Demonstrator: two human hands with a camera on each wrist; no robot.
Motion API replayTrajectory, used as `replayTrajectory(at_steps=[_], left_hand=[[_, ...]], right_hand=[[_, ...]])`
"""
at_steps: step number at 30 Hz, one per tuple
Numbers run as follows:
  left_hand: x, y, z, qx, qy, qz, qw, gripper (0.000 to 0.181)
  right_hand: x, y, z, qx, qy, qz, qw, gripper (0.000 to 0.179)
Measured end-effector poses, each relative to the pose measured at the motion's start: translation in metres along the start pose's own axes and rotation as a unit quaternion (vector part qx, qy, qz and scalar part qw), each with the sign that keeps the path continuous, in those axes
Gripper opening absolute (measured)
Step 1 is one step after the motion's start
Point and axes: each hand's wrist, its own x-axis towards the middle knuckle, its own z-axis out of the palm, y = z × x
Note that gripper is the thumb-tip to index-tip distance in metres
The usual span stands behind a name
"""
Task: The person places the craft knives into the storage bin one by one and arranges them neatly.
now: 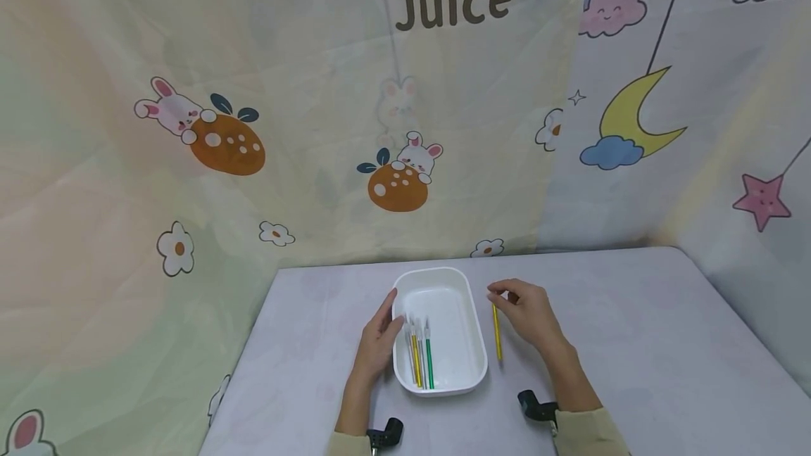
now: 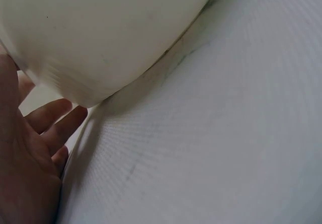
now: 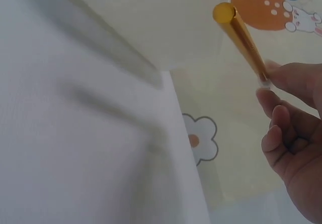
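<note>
A white rectangular tray [image 1: 443, 387] with rounded corners stands on the table, several slim pen-like sticks [image 1: 418, 357] in yellow, green and silver lying along its left inside. At the tray's left side my left hand [image 1: 376, 343] holds the edge, thumb at the rim and fingers against the outer wall; the left wrist view shows those fingers by the tray wall [image 2: 105, 38]. Right of the tray, my right hand [image 1: 527, 312] pinches a yellow pen-like stick [image 1: 497, 336] by its upper end between thumb and fingertip. Its round metallic yellow end [image 3: 224, 12] points toward the right wrist camera.
A white cloth covers the table [image 1: 633, 343], which meets a printed fabric backdrop [image 1: 304, 125] at the far edge. Black wrist cameras [image 1: 537, 407] are strapped at both wrists. The stick and hand cast shadows on the cloth.
</note>
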Motion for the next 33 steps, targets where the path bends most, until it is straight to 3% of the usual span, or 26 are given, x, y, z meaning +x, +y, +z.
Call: replayTrajectory(at_steps=[5,12,23,33], left_hand=[[0.0,0.001,0.0,-0.001,-0.001,0.0,1.0,0.055],[0.001,0.0,0.0,-0.003,-0.003,0.002,1.0,0.055],[0.0,0.0,0.001,0.002,-0.002,0.0,1.0,0.055],[0.0,-0.001,0.001,0.002,-0.004,0.006,1.0,0.054]], right_hand=[[0.001,-0.008,0.003,0.031,0.006,-0.011,0.9994,0.019],[0.001,-0.016,0.006,0.081,0.001,0.002,0.9967,0.017],[0.001,-0.025,0.006,0.132,0.042,-0.018,0.9902,0.018],[-0.002,-0.035,0.02,0.122,0.048,-0.028,0.991,0.02]])
